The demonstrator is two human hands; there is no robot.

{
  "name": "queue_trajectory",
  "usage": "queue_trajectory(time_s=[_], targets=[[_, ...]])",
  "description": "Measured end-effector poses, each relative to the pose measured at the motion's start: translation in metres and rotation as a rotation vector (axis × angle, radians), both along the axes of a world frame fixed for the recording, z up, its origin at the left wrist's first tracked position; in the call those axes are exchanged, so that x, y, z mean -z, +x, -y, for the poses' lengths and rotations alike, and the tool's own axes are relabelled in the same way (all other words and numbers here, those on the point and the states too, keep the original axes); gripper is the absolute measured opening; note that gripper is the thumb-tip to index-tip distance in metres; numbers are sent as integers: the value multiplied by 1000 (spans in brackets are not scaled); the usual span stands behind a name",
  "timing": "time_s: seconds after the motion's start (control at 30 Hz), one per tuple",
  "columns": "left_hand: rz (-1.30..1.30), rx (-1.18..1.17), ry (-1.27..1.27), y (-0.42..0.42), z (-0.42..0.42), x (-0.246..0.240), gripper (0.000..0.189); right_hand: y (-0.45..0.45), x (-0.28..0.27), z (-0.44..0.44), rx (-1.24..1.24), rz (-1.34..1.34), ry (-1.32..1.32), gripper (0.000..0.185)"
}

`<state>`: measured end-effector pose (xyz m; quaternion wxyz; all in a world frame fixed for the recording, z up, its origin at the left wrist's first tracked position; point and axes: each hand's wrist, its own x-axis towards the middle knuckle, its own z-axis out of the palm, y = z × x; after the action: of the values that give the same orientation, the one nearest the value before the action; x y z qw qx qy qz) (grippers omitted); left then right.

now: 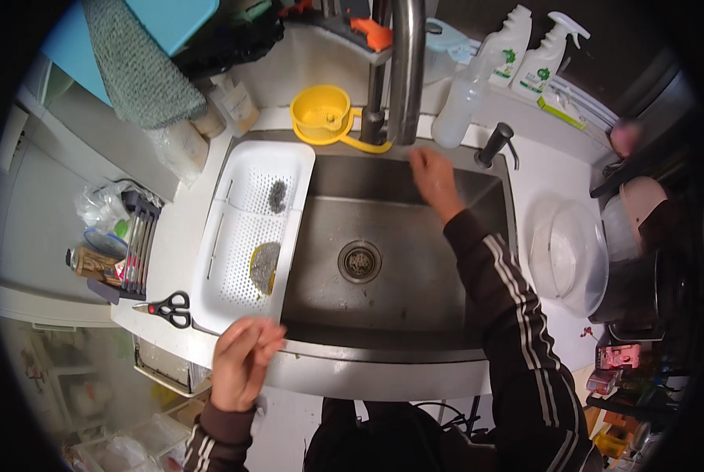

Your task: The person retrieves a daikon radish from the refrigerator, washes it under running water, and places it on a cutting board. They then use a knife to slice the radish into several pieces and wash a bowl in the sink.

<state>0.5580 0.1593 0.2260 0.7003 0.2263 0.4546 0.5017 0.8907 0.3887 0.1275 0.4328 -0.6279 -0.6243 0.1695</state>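
Observation:
My right hand [433,176] is raised over the back right of the stainless steel sink [411,283], near the end of the metal faucet [408,76], its fingers curled in a loose fist; I see nothing in it. In front of the white perforated drain basket [240,236], at the sink's front left, is my left hand [244,357], fingers bent and apart from the thumb, with no object visible. The basket holds a steel wool scrubber [277,197] and a yellow-edged grey sponge [264,266]. A yellow strainer cup [321,115] rests on the back rim.
Black-handled scissors [172,308] lie left of the basket. A dark soap dispenser [496,144] stands at the back right rim, near spray bottles [540,65]. Clear plastic bowls [569,256] sit on the right counter. A grey towel [145,65] hangs at the back left.

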Motion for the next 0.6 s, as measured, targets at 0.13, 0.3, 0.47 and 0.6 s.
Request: queue_trajectory(time_s=[0.13,0.3,0.47,0.6], targets=[[315,86,-15,86,-80,0,36,11,-51,-66,139,272,-50,36],[445,47,-27,156,-139,-1,41,10,-39,-102,2,468,-45,28],[362,31,-61,171,-150,-1,42,22,-9,-114,7,493,73,26],[392,7,-75,178,-151,10,38,24,-10,-111,75,405,51,29]])
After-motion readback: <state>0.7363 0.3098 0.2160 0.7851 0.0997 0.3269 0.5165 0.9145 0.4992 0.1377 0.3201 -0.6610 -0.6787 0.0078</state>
